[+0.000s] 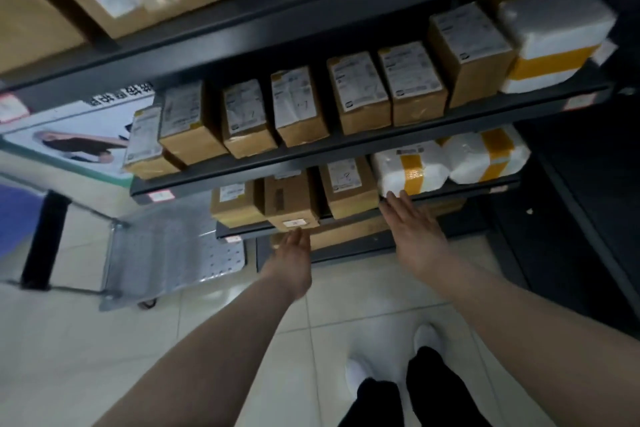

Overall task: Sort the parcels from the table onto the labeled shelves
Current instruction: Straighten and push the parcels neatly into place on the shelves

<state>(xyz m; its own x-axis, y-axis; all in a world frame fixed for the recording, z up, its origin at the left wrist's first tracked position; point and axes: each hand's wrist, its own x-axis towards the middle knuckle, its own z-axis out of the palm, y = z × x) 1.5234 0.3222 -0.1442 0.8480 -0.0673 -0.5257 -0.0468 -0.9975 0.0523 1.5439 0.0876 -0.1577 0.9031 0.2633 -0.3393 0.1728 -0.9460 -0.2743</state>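
Observation:
A dark metal shelf rack (346, 146) fills the view, its boards packed with brown cardboard parcels (294, 104) bearing white labels. On the lower board stand a few brown boxes (348, 185) and a white foam parcel (410, 166) bound with yellow tape. My right hand (414, 227) is flat and open, its fingertips just under that white parcel's front edge. In front of the lowest brown box (291, 204) hovers my left hand (294, 251), palm turned inward, fingers apart, holding nothing.
A second white taped parcel (488, 156) lies to the right on the lower board, a third (550, 42) on the board above. A metal flatbed trolley (173, 246) stands on the tiled floor at left. Small red-and-white tags (157, 196) mark the shelf edges.

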